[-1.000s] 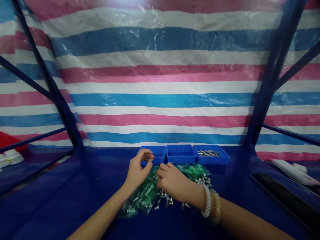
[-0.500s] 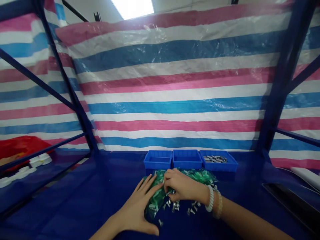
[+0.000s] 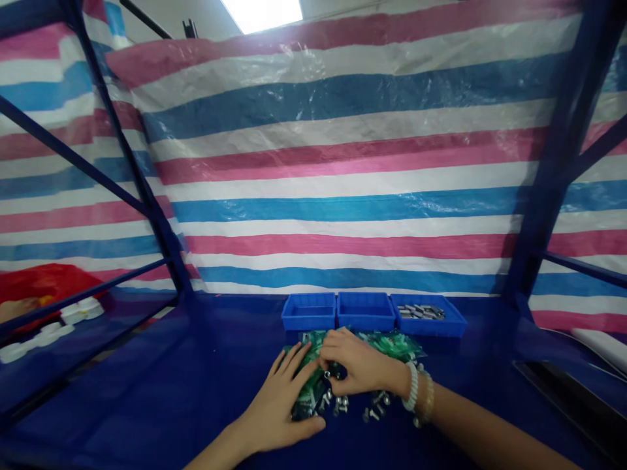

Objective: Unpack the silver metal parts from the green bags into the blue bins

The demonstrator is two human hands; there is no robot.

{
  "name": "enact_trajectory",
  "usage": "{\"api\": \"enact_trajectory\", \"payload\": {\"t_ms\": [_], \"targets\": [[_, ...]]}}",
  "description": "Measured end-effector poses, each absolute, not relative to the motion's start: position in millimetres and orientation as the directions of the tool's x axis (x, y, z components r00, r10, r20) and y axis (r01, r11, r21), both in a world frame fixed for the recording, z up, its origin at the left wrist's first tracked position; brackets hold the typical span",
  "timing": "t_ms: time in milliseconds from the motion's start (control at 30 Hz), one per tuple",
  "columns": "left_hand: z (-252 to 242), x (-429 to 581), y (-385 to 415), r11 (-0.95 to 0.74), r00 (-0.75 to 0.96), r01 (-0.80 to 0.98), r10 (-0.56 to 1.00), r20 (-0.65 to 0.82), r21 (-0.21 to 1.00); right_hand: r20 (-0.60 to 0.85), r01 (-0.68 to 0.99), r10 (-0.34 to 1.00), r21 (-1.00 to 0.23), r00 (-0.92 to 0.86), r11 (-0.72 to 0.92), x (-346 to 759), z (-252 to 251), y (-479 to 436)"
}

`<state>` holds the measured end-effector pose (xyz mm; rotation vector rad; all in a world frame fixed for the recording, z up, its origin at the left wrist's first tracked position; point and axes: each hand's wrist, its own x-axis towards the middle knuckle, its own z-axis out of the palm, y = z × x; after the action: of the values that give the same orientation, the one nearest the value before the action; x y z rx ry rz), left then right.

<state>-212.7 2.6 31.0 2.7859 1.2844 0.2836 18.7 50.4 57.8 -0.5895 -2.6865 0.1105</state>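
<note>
My left hand (image 3: 281, 405) lies open with fingers spread over the left side of a pile of clear plastic bags with green print (image 3: 307, 391). Curled in the middle of the pile is my right hand (image 3: 355, 359), its fingers bent down and pressed close together beside my left index finger. What its fingertips hold is hidden. Small silver screws (image 3: 341, 405) lie loose under and in front of this hand. More screws (image 3: 376, 406) are scattered below the right wrist, which wears two bracelets.
Behind the bags stand three blue bins in a row: the left bin (image 3: 308, 324), the middle bin (image 3: 366, 323) and the right bin (image 3: 455, 326), which holds silver metal pieces (image 3: 421, 312). A black flat object (image 3: 563, 391) lies at right. White round items (image 3: 46, 336) sit at far left.
My left hand has shifted slightly right, its thumb closer to the loose screws. The right hand stays at nearly the same place on the bags.
</note>
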Motion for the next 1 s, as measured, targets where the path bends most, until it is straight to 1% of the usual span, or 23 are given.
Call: {"api": "enact_trajectory", "payload": {"t_ms": [133, 200, 467, 600, 733, 900, 1000], "targets": [[31, -212, 2, -0.661, 0.649, 0.741, 0.75, 0.13, 0.115, 0.311, 0.412, 0.386, 0.02, -0.868, 0.911, 13, 59, 46], [32, -212, 1, -0.662, 0.652, 0.741, 0.749, 0.115, 0.113, 0.306, 0.417, 0.381, 0.06, -0.872, 0.907, 10, 60, 46], [36, -210, 1, -0.64, 0.638, 0.76, 0.768, 0.053, 0.115, 0.367, 0.489, 0.468, -0.042, -0.804, 0.871, 6, 60, 44], [35, -209, 0, -0.625, 0.624, 0.77, 0.78, 0.051, 0.128, 0.427, 0.511, 0.518, -0.141, -0.741, 0.848, 2, 53, 41], [33, -208, -1, -0.628, 0.625, 0.765, 0.778, 0.069, 0.145, 0.504, 0.505, 0.593, -0.316, -0.628, 0.803, 8, 52, 37], [35, -201, -6, -0.652, 0.651, 0.738, 0.756, 0.072, 0.175, 0.578, 0.472, 0.731, -0.562, -0.363, 0.679, 60, 65, 41], [34, -192, -8, -0.667, 0.666, 0.721, 0.742, 0.078, 0.187, 0.56, 0.457, 0.807, -0.677, -0.187, 0.577, 100, 68, 49]]}}
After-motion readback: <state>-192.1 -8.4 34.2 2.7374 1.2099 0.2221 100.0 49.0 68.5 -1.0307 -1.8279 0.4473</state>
